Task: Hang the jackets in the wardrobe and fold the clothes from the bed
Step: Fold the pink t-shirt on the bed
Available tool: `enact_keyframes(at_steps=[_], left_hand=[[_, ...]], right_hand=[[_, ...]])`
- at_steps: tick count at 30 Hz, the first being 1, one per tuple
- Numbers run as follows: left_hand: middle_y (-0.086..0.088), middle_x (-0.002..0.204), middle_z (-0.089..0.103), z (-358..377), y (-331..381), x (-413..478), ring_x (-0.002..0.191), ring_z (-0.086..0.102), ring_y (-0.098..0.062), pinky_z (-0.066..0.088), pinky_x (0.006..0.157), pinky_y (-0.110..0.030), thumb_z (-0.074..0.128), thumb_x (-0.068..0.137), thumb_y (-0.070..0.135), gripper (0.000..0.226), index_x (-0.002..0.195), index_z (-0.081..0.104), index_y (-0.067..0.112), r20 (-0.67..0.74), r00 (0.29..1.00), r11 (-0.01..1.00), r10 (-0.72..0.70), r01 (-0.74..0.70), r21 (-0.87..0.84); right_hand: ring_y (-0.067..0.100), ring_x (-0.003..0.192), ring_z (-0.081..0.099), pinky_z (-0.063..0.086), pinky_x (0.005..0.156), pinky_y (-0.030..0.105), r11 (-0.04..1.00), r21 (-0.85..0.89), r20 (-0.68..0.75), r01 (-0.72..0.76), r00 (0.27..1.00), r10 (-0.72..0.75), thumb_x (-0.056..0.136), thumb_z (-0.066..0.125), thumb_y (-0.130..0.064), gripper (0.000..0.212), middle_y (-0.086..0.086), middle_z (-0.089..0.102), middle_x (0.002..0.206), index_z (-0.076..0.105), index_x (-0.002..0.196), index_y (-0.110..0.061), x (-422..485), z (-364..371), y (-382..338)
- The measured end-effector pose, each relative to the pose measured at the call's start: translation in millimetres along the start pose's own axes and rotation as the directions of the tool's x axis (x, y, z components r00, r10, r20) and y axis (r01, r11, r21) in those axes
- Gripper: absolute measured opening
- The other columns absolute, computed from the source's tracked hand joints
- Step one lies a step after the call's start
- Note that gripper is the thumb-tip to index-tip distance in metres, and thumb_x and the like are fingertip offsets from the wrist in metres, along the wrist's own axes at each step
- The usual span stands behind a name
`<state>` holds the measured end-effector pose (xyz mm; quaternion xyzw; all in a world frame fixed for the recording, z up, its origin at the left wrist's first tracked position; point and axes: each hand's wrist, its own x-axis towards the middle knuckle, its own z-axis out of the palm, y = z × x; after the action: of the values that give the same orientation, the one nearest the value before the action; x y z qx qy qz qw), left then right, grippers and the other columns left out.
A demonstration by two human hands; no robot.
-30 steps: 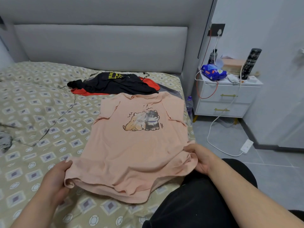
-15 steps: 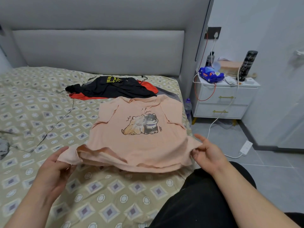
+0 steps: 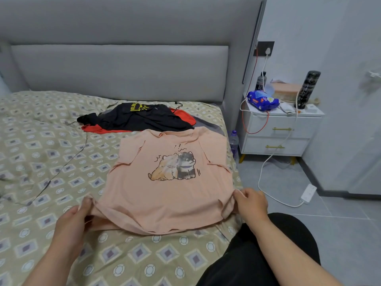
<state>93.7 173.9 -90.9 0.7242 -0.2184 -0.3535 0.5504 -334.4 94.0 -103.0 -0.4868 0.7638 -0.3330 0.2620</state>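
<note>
**A:** Where is the shirt, and who has hold of it?

**B:** The peach T-shirt [image 3: 171, 195] lies front up on the bed [image 3: 41, 162], collar toward the headboard and hem toward the person. The left hand [image 3: 72, 219] has the hem's left corner, its grip clamped on the cloth with the thumb on top. The right hand [image 3: 251, 205] has the right corner, its fingers curled over the edge and its grip likewise closed on cloth.

**A:** How will it handle?

**B:** Light and limp, I'd judge. It looks like a thin knit: it bunches at each pinch and sags between the two hands. It has no stiffness, so any part left unsupported will drop and wrinkle. It doesn't look slippery or fragile, though the bedcover may drag on it a little.

**A:** So where should one take it?

**B:** At edges and corners, with both hands at once and the cloth kept taut between them. For a lengthwise fold, I'd take one side at the hem corner and the shoulder and carry it over the printed dogs. A pinch in the middle would only bunch it.

**A:** Is anything in the way?

**B:** A black garment [image 3: 140, 118] lies over a red one [image 3: 183, 117] just beyond the collar. A thin dark cable [image 3: 68, 164] crosses the cover to the left, apart from the shirt.
</note>
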Motion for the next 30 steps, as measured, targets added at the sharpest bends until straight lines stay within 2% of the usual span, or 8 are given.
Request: enact_keyframes(at_steps=[5,10,13,16,19,21,25,30], left_hand=[[-0.015,0.066,0.049,9.0,10.7,16.7,0.066,0.045,-0.029,0.031,0.059,-0.037,0.051,0.092,0.057,0.062,0.067,0.053,0.000,-0.145,0.937,0.928,0.318,-0.276,0.249],[-0.013,0.072,0.054,31.5,29.0,60.4,0.069,0.048,-0.029,0.033,0.062,-0.037,0.045,0.102,0.046,0.048,0.079,0.058,0.006,-0.097,0.965,0.957,0.245,-0.224,0.185],[-0.012,0.078,0.058,49.1,39.7,82.6,0.071,0.049,-0.025,0.034,0.063,-0.035,0.058,0.096,0.029,0.025,0.079,0.064,0.012,-0.031,0.985,0.973,0.169,-0.162,0.163],[-0.014,0.083,0.061,71.5,48.8,100.5,0.069,0.050,-0.022,0.035,0.060,-0.032,0.061,0.089,0.004,0.009,0.087,0.067,0.012,0.065,0.995,0.986,0.070,-0.079,0.144],[-0.013,0.081,0.062,91.4,53.6,120.0,0.069,0.054,-0.022,0.044,0.057,-0.028,0.064,0.089,0.002,0.007,0.094,0.066,0.007,0.095,0.992,0.990,0.078,-0.088,0.113],[-0.008,0.083,0.062,103.5,54.5,135.8,0.071,0.055,-0.020,0.046,0.060,-0.027,0.067,0.090,0.012,0.004,0.094,0.066,0.012,0.035,0.998,0.998,0.060,-0.061,0.036],[-0.004,0.083,0.062,124.4,64.6,181.9,0.073,0.057,-0.019,0.046,0.069,-0.035,0.067,0.090,0.025,0.006,0.091,0.065,0.019,-0.104,0.995,0.993,-0.007,-0.005,-0.114],[-0.010,0.084,0.062,141.8,106.1,252.5,0.071,0.054,-0.022,0.045,0.067,-0.040,0.073,0.070,0.047,0.029,0.076,0.063,0.020,-0.159,0.982,0.985,0.105,-0.081,0.151]], right_hand=[[0.020,0.069,0.049,0.037,0.059,0.033,0.966,0.258,-0.024,0.005,1.000,0.001,0.101,0.051,-0.024,0.033,0.007,0.055,0.076,0.052,0.072,-0.008,12.9,-6.9,-16.4],[0.016,0.092,0.060,0.041,0.078,0.029,0.947,0.320,0.106,0.005,0.994,-0.041,0.100,0.050,-0.011,0.021,-0.008,0.065,0.092,0.067,0.091,-0.018,55.2,-6.9,-22.9],[0.021,0.099,0.059,0.044,0.073,0.018,0.975,0.221,0.261,-0.013,0.964,-0.046,0.096,0.045,0.003,0.035,-0.003,0.066,0.097,0.067,0.089,-0.022,77.0,-1.8,-20.3],[0.018,0.103,0.059,0.040,0.068,0.002,0.999,0.027,0.525,0.040,0.850,-0.048,0.086,0.039,0.015,0.049,0.003,0.067,0.107,0.071,0.089,-0.022,93.8,-2.0,-22.8],[0.007,0.084,0.057,0.043,0.066,0.016,0.983,-0.139,0.751,0.117,0.660,0.028,0.075,0.058,-0.005,0.024,-0.005,0.065,0.090,0.072,0.087,-0.021,110.8,-4.8,-36.9],[0.010,0.076,0.058,0.042,0.065,0.024,0.999,-0.033,0.696,0.030,0.718,0.002,0.074,0.070,-0.022,0.003,-0.005,0.065,0.079,0.071,0.076,-0.020,127.9,-2.0,-42.8],[0.017,0.080,0.068,0.050,0.069,0.030,0.943,0.250,0.428,-0.219,0.899,0.095,0.095,0.065,-0.025,0.015,0.006,0.076,0.093,0.075,0.092,-0.014,183.2,13.8,-57.5],[0.017,0.047,0.043,0.033,0.046,0.021,0.914,0.243,0.393,-0.325,0.894,0.214,0.092,0.064,-0.020,0.018,0.004,0.052,0.058,0.058,0.078,-0.010,251.4,24.9,-108.0]])
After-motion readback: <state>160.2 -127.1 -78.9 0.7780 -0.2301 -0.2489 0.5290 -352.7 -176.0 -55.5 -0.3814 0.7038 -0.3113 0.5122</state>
